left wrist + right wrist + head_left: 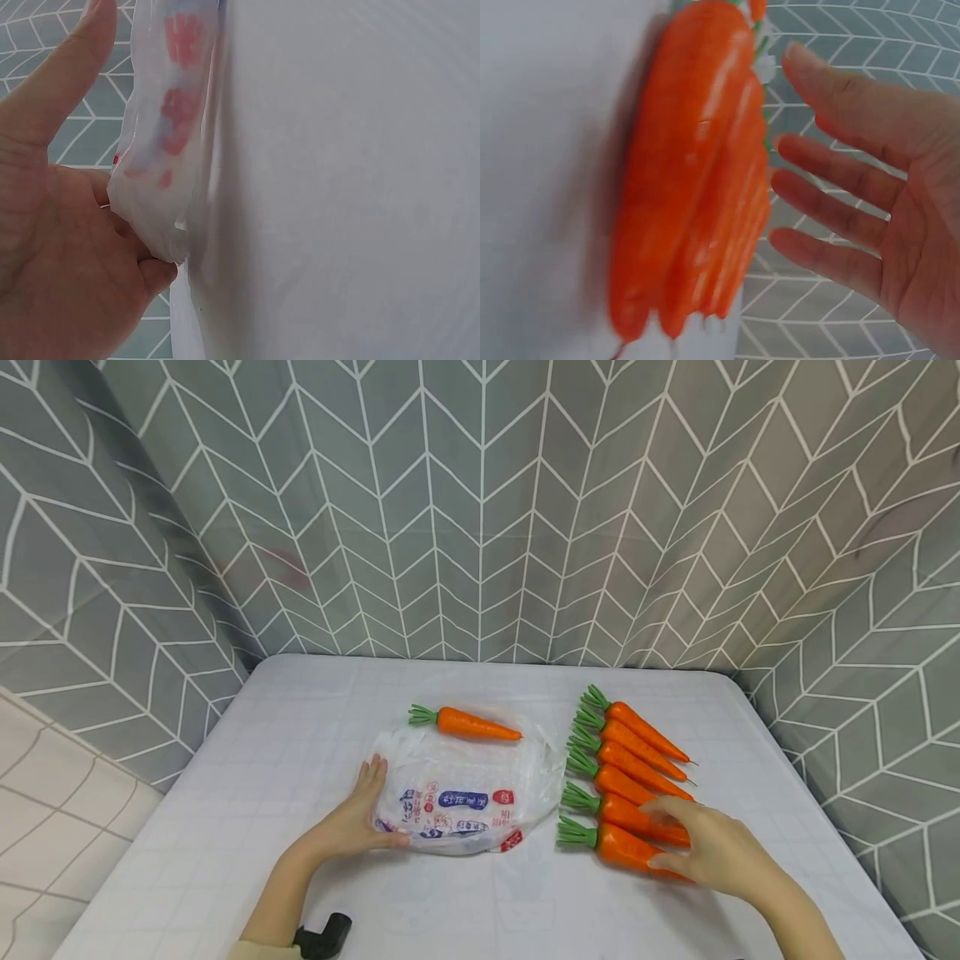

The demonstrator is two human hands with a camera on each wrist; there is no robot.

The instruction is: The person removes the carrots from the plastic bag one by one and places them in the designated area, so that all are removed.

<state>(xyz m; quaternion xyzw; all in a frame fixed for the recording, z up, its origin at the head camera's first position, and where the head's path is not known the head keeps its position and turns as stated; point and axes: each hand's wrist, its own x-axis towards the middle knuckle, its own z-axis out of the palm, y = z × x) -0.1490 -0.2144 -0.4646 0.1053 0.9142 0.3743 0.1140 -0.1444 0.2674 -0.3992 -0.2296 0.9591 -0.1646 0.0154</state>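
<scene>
A white plastic bag (468,777) with blue and red print lies flat in the middle of the table. Along its left edge rests my left hand (367,814), thumb and fingers spread; up close in the left wrist view, the bag's edge (176,112) sits against the fingers. One orange carrot (476,724) with a green top lies across the far side of the bag. To the right, several carrots (633,758) form a slanted row, tops to the left. My right hand (712,843) hovers over the nearest carrot (679,165), its fingers apart and holding nothing.
The table (330,710) has a white cover with rounded far corners. Grey curtains (480,510) with a white chevron pattern hang behind and on both sides. A black wrist device (326,935) shows at the left sleeve.
</scene>
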